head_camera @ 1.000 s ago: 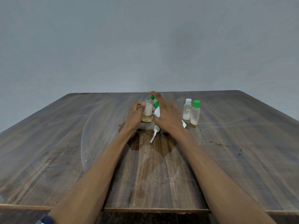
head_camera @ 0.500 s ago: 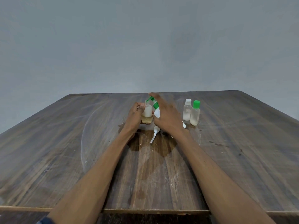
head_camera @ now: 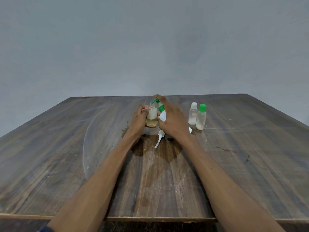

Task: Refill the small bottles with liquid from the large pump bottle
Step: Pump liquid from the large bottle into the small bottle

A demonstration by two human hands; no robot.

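From the head camera, the only view, I see my left hand wrapped around a small open bottle, holding it upright just above the bench; it shows pale liquid over a yellowish layer. My right hand grips the white pump bottle, tilted toward the left, with a finger laid over the green pump head, whose nozzle sits right at the small bottle's open neck. Two capped small bottles stand together to the right, apart from my hands, and a white spout-like piece lies on the bench below them. I judge the small bottle light, thin-walled and possibly slick, so holding it around the middle is best. The pump bottle looks stiffer and heavier; grip its body and press the head gently.
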